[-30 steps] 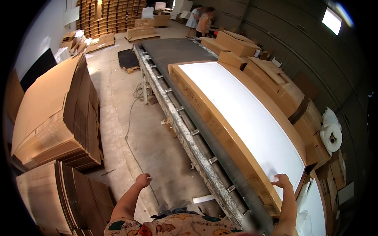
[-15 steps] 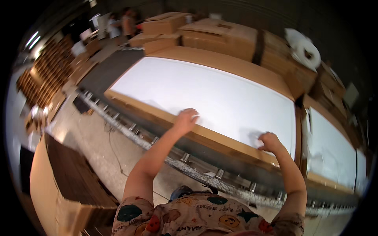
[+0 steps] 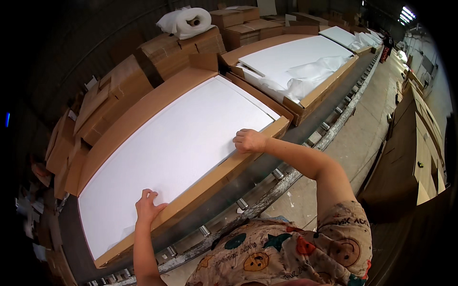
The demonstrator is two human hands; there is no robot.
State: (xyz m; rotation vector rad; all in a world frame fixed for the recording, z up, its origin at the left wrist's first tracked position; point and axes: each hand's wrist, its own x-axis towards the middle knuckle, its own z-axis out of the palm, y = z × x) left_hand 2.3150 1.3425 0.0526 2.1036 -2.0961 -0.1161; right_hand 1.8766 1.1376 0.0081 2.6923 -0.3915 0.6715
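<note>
My left hand (image 3: pixel 149 206) lies with fingers spread on the white foam sheet (image 3: pixel 176 148), at the cardboard box's (image 3: pixel 143 112) near edge. My right hand (image 3: pixel 249 140) presses there too, fingers curled, holding nothing.

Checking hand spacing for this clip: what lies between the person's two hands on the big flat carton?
In the head view, only bare white foam sheet and the carton's near cardboard rim run between the left hand and right hand; nothing else sits there.
</note>
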